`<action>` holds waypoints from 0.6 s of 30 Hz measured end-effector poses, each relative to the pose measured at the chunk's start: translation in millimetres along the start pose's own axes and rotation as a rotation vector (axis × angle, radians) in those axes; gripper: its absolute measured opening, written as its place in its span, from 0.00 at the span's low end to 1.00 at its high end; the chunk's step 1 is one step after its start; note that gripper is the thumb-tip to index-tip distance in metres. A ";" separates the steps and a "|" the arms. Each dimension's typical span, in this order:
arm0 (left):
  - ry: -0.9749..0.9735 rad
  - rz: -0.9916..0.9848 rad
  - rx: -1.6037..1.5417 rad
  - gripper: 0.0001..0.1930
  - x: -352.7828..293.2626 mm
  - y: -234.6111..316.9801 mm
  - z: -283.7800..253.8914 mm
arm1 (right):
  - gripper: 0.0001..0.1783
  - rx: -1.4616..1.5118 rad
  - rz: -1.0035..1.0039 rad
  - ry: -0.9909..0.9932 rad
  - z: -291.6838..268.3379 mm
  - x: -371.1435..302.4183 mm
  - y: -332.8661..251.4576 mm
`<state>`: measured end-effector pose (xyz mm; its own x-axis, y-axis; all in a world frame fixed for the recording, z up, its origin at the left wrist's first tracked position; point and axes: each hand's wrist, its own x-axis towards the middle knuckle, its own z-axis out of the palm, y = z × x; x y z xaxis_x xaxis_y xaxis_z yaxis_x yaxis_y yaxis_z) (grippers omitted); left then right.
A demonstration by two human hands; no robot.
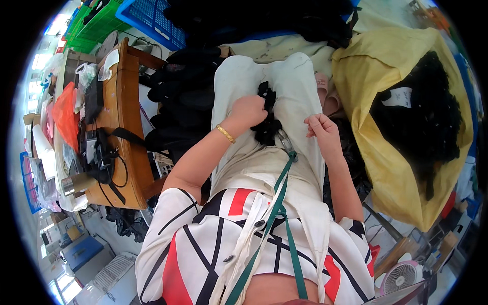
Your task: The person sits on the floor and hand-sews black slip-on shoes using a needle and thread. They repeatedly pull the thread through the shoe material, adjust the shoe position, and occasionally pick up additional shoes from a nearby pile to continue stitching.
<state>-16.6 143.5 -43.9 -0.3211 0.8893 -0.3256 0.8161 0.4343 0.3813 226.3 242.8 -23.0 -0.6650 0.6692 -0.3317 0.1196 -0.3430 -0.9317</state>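
Observation:
On my lap, over a white apron (234, 71), lies a small heap of black fabric pieces (267, 133). My left hand (248, 111), with a gold bracelet (225, 133) at the wrist, is closed in a fist against these pieces; what its fingers hold is hidden. Off to the right, above my right thigh, my right hand (322, 127) has its thumb and fingers pinched together, and anything between them is too small to see. Small metal thread snips (285, 141) rest on the apron below the black pieces, tied to a green ribbon (278, 203) that runs up my front.
A large yellow sack (351, 76) of black pieces (422, 117) stands at my right. Black items (183, 91) are piled left of my legs, beside a wooden table (122, 127). Ahead is a blue crate (147, 20); a pink fan (401, 277) sits at lower right.

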 end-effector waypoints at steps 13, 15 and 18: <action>0.217 -0.199 -1.557 0.10 -70.3 8.3 -42.1 | 0.16 -0.568 -0.556 -0.029 87.0 -16.8 -38.7; 0.196 -0.180 -1.673 0.08 -78.8 15.0 -37.0 | 0.16 -0.517 -0.537 -0.019 94.4 -12.7 -36.0; 0.169 -0.166 -1.779 0.07 -86.2 20.9 -29.6 | 0.13 -0.427 -0.468 0.009 94.3 -6.1 -28.3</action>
<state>14.0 80.1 17.7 -0.4711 0.7790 -0.4139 -0.6344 0.0268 0.7726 157.4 186.3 19.4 -0.7119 0.6910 0.1255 0.1031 0.2795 -0.9546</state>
